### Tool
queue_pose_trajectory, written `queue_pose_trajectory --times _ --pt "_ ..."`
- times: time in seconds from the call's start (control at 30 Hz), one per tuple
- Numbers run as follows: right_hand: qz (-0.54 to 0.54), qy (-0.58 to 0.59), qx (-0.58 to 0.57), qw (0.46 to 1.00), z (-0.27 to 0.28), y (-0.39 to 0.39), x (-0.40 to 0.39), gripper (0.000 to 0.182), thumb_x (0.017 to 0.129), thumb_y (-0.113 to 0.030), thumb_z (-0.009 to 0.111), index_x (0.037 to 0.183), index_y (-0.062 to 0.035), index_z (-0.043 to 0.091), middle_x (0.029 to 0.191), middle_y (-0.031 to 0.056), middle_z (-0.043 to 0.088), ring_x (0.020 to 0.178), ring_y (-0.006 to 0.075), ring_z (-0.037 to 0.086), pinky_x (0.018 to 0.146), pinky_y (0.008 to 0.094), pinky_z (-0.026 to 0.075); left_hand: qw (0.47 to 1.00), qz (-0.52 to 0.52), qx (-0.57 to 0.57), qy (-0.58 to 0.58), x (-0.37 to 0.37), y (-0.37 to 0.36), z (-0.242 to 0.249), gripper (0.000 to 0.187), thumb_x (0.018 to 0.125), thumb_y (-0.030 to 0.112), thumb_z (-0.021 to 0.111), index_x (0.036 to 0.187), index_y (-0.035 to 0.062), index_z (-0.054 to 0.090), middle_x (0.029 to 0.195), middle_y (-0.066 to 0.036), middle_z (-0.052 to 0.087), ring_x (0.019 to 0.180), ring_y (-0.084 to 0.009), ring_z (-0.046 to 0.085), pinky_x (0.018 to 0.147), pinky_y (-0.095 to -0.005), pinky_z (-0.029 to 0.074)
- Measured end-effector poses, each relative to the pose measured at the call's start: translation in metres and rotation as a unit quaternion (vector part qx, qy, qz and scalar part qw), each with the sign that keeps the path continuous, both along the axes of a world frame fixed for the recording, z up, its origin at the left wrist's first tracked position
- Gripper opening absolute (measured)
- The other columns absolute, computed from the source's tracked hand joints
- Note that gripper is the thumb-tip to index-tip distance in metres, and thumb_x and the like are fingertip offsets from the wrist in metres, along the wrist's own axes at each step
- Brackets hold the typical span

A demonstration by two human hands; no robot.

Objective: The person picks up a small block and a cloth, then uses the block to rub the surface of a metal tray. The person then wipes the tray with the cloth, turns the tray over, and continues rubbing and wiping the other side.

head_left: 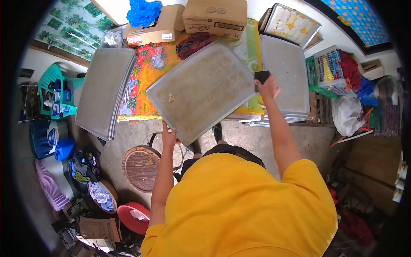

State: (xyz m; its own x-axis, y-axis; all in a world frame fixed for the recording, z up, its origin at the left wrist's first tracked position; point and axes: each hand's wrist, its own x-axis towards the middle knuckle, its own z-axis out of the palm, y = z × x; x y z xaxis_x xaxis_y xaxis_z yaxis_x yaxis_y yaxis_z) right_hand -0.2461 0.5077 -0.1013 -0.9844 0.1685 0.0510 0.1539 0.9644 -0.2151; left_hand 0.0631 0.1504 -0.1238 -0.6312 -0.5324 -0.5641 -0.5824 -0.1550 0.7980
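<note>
A large metal tray (205, 88) with brownish stains and a small tan scrap on it is held tilted over the table's edge. My left hand (168, 136) grips its lower left edge, fingers partly hidden by the rim. At the tray's right corner, my right hand (268, 87) is closed round a dark block (262, 77). Stacked trays stand at the left (105, 85), and another stack of trays (286, 81) lies to the right of my right hand.
The table (143, 100) has a colourful floral cover. Cardboard boxes (214, 17) and a blue plastic bag (143, 12) sit at its back. A round wooden stool (142, 169) stands below left, near a red basin (133, 218). Baskets (329, 70) are at the right.
</note>
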Motion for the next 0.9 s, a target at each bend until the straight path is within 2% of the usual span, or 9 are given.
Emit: queue_pose_trajectory --times 0.1,0.17,0.27,0.4,0.53,0.6,0.8,0.83,0.9 --pt "0.051 -0.007 0.027 0.998 -0.013 -0.015 0.014 0.089 0.072 -0.063 0.067 0.134 -0.0056 0.041 0.124 0.0134 0.056 0.115 0.0276 0.055 0.093 0.05 0.036 0.998 -0.029 -0.05 -0.017 0.001 -0.005 -0.011 0.079 0.09 0.004 0.052 0.152 0.0207 0.007 0.091 -0.019 0.067 0.063 -0.0229 0.068 0.043 -0.0331 0.055" --pt "0.144 0.039 0.052 0.987 -0.023 -0.033 0.045 0.088 0.073 -0.062 0.066 0.135 -0.0056 0.04 0.124 0.0131 0.056 0.117 0.0275 0.053 0.091 0.0493 0.037 0.999 -0.03 -0.025 -0.028 0.001 -0.004 -0.009 0.079 0.089 0.004 0.052 0.152 0.0207 0.006 0.091 -0.019 0.067 0.064 -0.0232 0.068 0.042 -0.0329 0.055" --pt "0.164 0.061 0.01 0.985 -0.014 -0.036 0.049 0.087 0.073 -0.057 0.069 0.136 -0.0055 0.039 0.122 0.013 0.056 0.115 0.0292 0.053 0.093 0.0508 0.036 0.999 -0.027 -0.002 -0.028 0.001 -0.003 0.002 0.08 0.089 0.004 0.052 0.152 0.0206 0.006 0.094 -0.02 0.067 0.066 -0.0237 0.068 0.042 -0.0327 0.054" --pt "0.037 0.009 0.027 0.999 0.005 -0.024 0.032 0.082 0.075 -0.056 0.068 0.134 -0.0059 0.041 0.118 0.0118 0.057 0.107 0.0276 0.056 0.088 0.048 0.037 0.999 -0.037 -0.027 0.005 0.001 -0.005 -0.006 0.08 0.09 0.004 0.051 0.152 0.021 0.004 0.101 -0.021 0.066 0.069 -0.0256 0.069 0.043 -0.0334 0.056" --pt "0.227 0.008 0.005 0.974 -0.003 -0.096 0.114 0.081 0.072 -0.053 0.07 0.134 -0.0097 0.042 0.121 0.0121 0.057 0.111 0.0289 0.054 0.089 0.0487 0.037 0.999 -0.041 -0.016 -0.006 0.005 -0.008 -0.021 0.079 0.091 0.005 0.05 0.152 0.0212 0.003 0.105 -0.022 0.065 0.073 -0.0278 0.07 0.048 -0.0348 0.058" --pt "0.263 -0.022 0.017 0.964 -0.001 -0.108 0.125 0.08 0.073 -0.054 0.069 0.134 -0.0089 0.042 0.118 0.0102 0.057 0.11 0.0286 0.054 0.089 0.048 0.036 0.999 -0.042 0.01 -0.022 0.002 -0.008 -0.01 0.079 0.091 0.005 0.05 0.152 0.0206 0.003 0.105 -0.022 0.065 0.074 -0.0286 0.07 0.049 -0.0352 0.059" --pt "0.042 0.054 0.009 0.998 0.003 -0.044 0.052 0.081 0.073 -0.056 0.068 0.131 -0.0045 0.044 0.116 0.0135 0.06 0.106 0.0301 0.057 0.084 0.0484 0.038 0.999 -0.034 0.014 -0.006 0.005 -0.007 -0.008 0.077 0.091 0.005 0.049 0.152 0.0211 0.004 0.103 -0.021 0.066 0.067 -0.0264 0.069 0.046 -0.0338 0.058" --pt "0.04 0.004 0.018 0.999 0.001 -0.056 0.061 0.079 0.075 -0.05 0.07 0.134 -0.0064 0.042 0.123 0.0125 0.056 0.113 0.0283 0.053 0.088 0.0489 0.037 0.999 -0.037 -0.006 -0.001 0.004 -0.008 -0.01 0.077 0.091 0.005 0.049 0.152 0.0209 0.005 0.101 -0.021 0.066 0.067 -0.026 0.069 0.046 -0.0338 0.057" --pt "0.152 0.012 -0.053 0.987 -0.013 -0.094 0.105 0.078 0.073 -0.05 0.07 0.133 -0.0074 0.043 0.123 0.0139 0.055 0.114 0.0299 0.052 0.089 0.0492 0.038 0.998 -0.044 -0.046 0.007 0.005 -0.009 -0.025 0.075 0.091 0.006 0.049 0.152 0.0206 0.007 0.098 -0.02 0.066 0.065 -0.0252 0.069 0.045 -0.0338 0.057"
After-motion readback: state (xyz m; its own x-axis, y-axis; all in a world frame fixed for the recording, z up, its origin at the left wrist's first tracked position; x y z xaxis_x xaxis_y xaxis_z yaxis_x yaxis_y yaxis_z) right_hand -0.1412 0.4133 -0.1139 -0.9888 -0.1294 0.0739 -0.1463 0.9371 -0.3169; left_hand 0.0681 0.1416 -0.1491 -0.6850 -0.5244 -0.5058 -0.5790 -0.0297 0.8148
